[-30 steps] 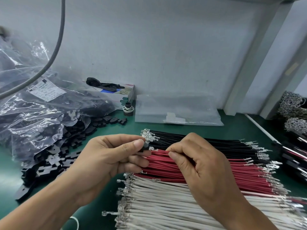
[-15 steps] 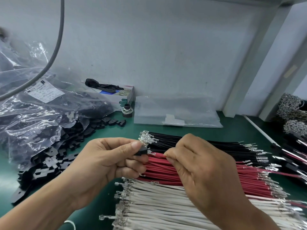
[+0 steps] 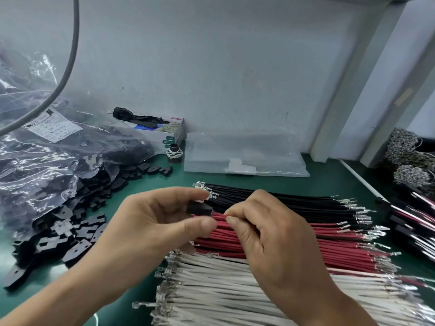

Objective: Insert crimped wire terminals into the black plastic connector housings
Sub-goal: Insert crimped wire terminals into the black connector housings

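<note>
Left hand (image 3: 150,222) round black housing (image 3: 199,208) — right hand (image 3: 270,234) on red wire (image 3: 219,216)

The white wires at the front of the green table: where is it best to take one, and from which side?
Probably pinch one of the white wires by its insulation just behind the metal terminal, coming from above at the pile's left end. The wires lie flat side by side, and their terminals all stick out leftward, free and separated.

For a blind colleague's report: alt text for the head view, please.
A left hand holds a black connector housing while the right hand pinches a red wire at it, above rows of black wires, red wires and white wires.
</note>
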